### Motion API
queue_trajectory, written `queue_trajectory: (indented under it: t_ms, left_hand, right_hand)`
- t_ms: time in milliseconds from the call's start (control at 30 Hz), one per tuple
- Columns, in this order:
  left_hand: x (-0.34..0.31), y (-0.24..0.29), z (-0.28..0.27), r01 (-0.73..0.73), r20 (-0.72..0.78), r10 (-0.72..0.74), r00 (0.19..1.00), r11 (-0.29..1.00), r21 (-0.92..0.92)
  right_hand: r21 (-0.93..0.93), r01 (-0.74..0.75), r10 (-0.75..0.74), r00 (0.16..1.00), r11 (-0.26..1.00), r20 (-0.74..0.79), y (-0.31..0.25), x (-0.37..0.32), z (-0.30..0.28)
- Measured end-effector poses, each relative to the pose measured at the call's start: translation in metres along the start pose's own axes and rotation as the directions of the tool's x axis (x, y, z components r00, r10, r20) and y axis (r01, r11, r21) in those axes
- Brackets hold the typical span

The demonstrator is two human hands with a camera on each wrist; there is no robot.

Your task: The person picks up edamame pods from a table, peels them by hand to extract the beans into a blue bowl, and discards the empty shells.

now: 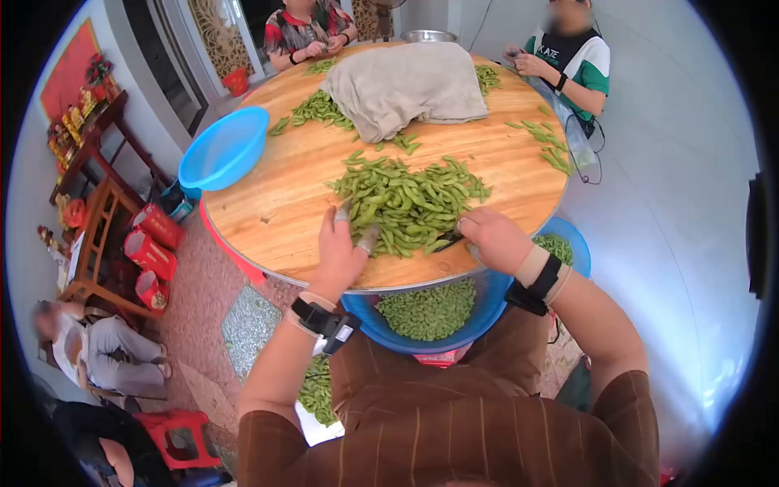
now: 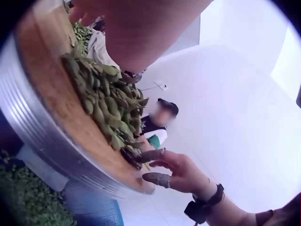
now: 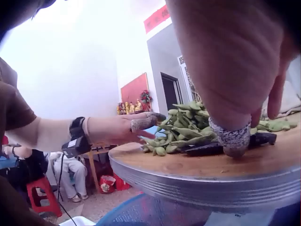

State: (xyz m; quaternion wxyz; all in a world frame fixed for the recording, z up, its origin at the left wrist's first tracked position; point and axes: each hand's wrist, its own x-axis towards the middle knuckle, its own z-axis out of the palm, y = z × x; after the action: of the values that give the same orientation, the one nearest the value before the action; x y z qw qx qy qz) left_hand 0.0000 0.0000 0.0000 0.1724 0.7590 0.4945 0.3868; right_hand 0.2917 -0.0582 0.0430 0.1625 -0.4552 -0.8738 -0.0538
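A heap of green soybean pods [image 1: 406, 199] lies near the front edge of the round wooden table [image 1: 276, 219]. My left hand [image 1: 337, 253] is at the heap's left side, thumb and forefinger spread apart, the tips right at the pods. Grey covers wrap the fingertips [image 3: 143, 124]. At the heap's right edge, my right hand [image 1: 497, 239] reaches down to the tabletop. Beside its covered thumb [image 3: 235, 148] lies a long, thin, dark object [image 3: 204, 149]. In the left wrist view the right thumb and forefinger stand apart, the forefinger close over the dark object.
Below the table edge sits a blue basin [image 1: 357, 321] of shelled beans [image 1: 430, 312]. A blue basket [image 1: 223, 150] stands at the table's left. A beige cloth [image 1: 410, 85] lies across the far part. Two people [image 1: 307, 36] [image 1: 568, 61] sit opposite, near more pods.
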Motion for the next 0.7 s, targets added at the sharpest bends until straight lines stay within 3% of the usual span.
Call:
queue_trajectory:
  t_ms: [67, 100, 200, 267, 300, 400, 433, 500, 633, 700]
  left_hand:
    - [0.004, 0.009, 0.013, -0.082, -0.081, 0.076, 0.994, 0.994, -0.076]
    - [-0.015, 0.019, 0.011, -0.062, -0.045, 0.059, 0.997, 0.996, -0.062]
    - [-0.017, 0.050, 0.015, -0.073, -0.123, 0.078, 0.989, 0.997, 0.040]
    - [-0.022, 0.072, 0.013, -0.133, -0.214, 0.216, 0.953, 0.930, 0.343]
    - [-0.026, 0.077, 0.013, -0.132, -0.205, 0.213, 0.955, 0.927, 0.352]
    - [-0.039, 0.084, 0.023, -0.542, -0.045, 0.577, 0.816, 0.789, 0.289]
    - [-0.042, 0.083, 0.028, -0.543, -0.030, 0.574, 0.818, 0.788, 0.291]
    - [-0.048, 0.082, 0.040, -0.585, 0.187, 0.554, 0.811, 0.778, 0.231]
    - [-0.048, 0.097, 0.055, -0.425, 0.088, 0.416, 0.905, 0.875, 0.232]
    - [-0.049, 0.100, 0.059, -0.426, 0.104, 0.413, 0.905, 0.869, 0.253]
  right_hand:
    - [-0.069, 0.004, -0.002, 0.999, 0.998, 0.032, 0.006, 0.009, 0.001]
    - [-0.032, -0.014, 0.016, 0.999, 0.999, 0.041, -0.008, -0.001, 0.004]
    - [-0.070, 0.038, -0.032, 0.996, 0.997, 0.077, -0.009, 0.008, -0.003]
    - [-0.067, 0.013, -0.004, 0.992, 0.998, 0.129, -0.011, 0.010, -0.007]
    - [-0.054, 0.011, -0.004, 0.992, 0.999, 0.127, -0.011, 0.010, -0.006]
    - [-0.012, -0.037, 0.038, 0.995, 0.999, 0.095, -0.009, 0.009, 0.000]
    - [0.000, -0.022, 0.022, 0.998, 1.000, 0.056, -0.008, 0.008, 0.001]
    - [0.025, -0.011, 0.011, 1.000, 1.000, 0.014, -0.005, 0.004, 0.004]
    - [0.044, -0.082, 0.081, 0.997, 0.996, 0.015, 0.005, -0.005, 0.000]
    - [0.077, -0.106, 0.105, 0.994, 0.991, 0.013, 0.009, -0.012, -0.008]
